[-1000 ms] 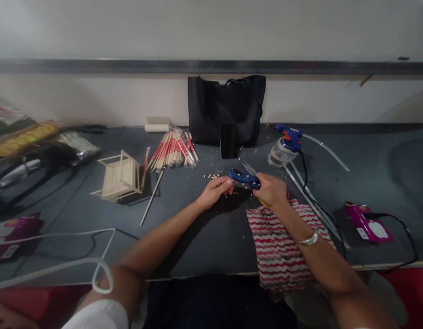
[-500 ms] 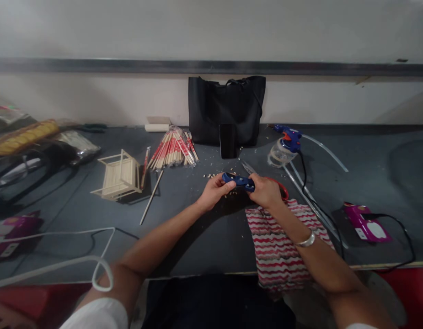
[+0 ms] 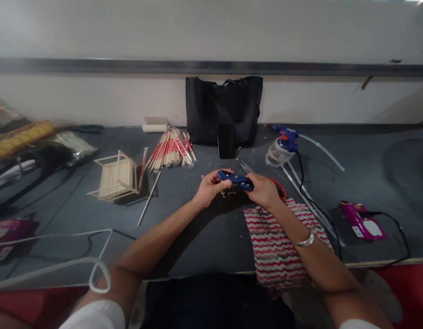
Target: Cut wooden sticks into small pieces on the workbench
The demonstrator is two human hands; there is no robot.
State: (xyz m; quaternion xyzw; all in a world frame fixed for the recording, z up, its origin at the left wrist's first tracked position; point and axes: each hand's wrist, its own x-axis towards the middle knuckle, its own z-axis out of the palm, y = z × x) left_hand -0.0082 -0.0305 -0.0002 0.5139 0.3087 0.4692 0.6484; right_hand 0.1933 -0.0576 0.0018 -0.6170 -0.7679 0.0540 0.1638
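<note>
Head camera, looking down on a dark grey worktable set against a pale wall crossed by a dark metal rail. A person's left hand and right hand meet over the middle of the table. Both are clenched on a blue-handled tool, held just above the surface: the left pinches its left end, the right wraps its right end. Small wood bits lie scattered under the tool. A silver bracelet circles the right wrist, which rests over a red-and-white striped cloth hanging off the near edge.

Scissors with a red handle lie just behind the right hand. At the far edge a black bag stands against the wall, with a dark phone propped against it. Left of the bag is a bundle of chopsticks, then a small frame of wooden sticks and a single loose stick. To the right a blue glue gun rests on the table, and a purple box sits near the right edge. A white cable loops along the near left.

A second ago the left fingertips only touched the tool's end; they have since closed over it. The tool now sits a little farther left relative to the bag, and more of the red scissor handle shows beside the right hand.
</note>
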